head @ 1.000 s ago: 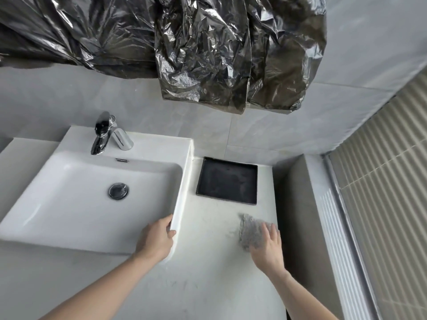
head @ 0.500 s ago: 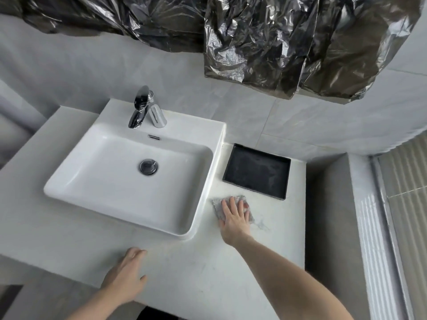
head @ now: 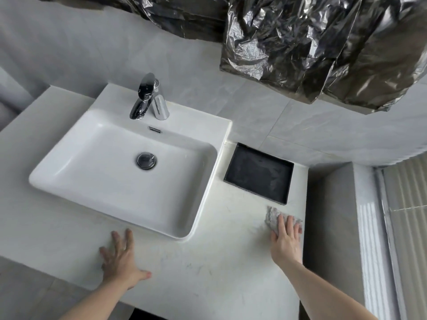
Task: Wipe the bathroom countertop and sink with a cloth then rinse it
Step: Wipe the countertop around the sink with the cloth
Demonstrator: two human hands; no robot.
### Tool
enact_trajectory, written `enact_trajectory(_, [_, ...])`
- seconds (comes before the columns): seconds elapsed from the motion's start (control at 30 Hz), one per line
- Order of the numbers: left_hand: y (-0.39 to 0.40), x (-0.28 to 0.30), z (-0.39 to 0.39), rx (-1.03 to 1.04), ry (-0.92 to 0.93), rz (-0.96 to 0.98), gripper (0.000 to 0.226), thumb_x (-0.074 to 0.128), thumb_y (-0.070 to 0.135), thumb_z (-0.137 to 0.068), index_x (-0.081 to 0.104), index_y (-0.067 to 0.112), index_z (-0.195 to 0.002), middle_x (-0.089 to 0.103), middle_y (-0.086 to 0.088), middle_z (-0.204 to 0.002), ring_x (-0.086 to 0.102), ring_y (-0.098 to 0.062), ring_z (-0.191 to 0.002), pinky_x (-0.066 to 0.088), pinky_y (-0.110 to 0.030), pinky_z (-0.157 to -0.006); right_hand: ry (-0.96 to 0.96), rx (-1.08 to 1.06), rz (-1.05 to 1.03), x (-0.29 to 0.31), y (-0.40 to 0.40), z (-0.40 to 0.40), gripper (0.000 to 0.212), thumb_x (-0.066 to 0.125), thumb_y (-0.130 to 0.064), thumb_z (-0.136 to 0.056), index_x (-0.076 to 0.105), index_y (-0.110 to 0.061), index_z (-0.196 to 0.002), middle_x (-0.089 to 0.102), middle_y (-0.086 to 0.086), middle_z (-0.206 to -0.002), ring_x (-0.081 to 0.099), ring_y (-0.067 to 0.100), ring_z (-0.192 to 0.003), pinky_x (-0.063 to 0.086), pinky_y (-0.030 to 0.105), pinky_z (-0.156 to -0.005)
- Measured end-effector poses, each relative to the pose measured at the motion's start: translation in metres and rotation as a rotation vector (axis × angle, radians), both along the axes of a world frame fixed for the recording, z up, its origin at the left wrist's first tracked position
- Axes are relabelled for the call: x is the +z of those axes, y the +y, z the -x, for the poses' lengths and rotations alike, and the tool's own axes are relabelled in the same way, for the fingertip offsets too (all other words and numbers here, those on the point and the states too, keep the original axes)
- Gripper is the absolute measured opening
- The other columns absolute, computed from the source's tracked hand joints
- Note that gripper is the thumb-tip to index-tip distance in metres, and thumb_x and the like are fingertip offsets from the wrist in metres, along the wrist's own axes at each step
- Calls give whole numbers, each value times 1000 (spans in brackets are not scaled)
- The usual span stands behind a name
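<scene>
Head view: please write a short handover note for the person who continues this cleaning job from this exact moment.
Left hand: open, flat on the countertop in front of the sink, holds nothing.
Right hand: open, fingers straight, presses the grey cloth on the countertop, just in front of the black tray near the right edge.
Done: wiping of the countertop is under way.
Left: the rest of the countertop, the sink, then rinsing under the faucet; no water runs.
</scene>
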State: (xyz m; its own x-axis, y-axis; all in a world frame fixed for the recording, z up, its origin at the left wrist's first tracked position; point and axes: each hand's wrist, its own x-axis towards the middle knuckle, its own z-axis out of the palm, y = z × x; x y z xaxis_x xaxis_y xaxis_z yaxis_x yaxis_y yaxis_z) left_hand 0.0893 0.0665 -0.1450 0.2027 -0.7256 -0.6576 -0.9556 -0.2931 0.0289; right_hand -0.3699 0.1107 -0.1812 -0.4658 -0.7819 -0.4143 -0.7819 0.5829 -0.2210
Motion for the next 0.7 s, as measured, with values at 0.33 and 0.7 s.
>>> enact_trajectory(0.33, [-2,5,7,3,-12,-27,153,86,63,-56,-25,31,-155,-35,-6,-162,-4,-54,-149,33,-55,-115,-70,158,70,-4,-67,-117,73,34,-11,-103,-2,-27,-164,-20,3,-170,-26,32,-154,-6,54,-127])
enact_trajectory(0.7, [-2,4,6,-9,-6,-26,154,89,61,-55,-24,31,-156,-34,-6,-162,-5,-54,-149,35,-58,-114,-92,430,29,-2,-38,-117,62,17,-43,-108,-14,-34,-161,-30,-10,-166,-34,19,-151,-14,50,-126])
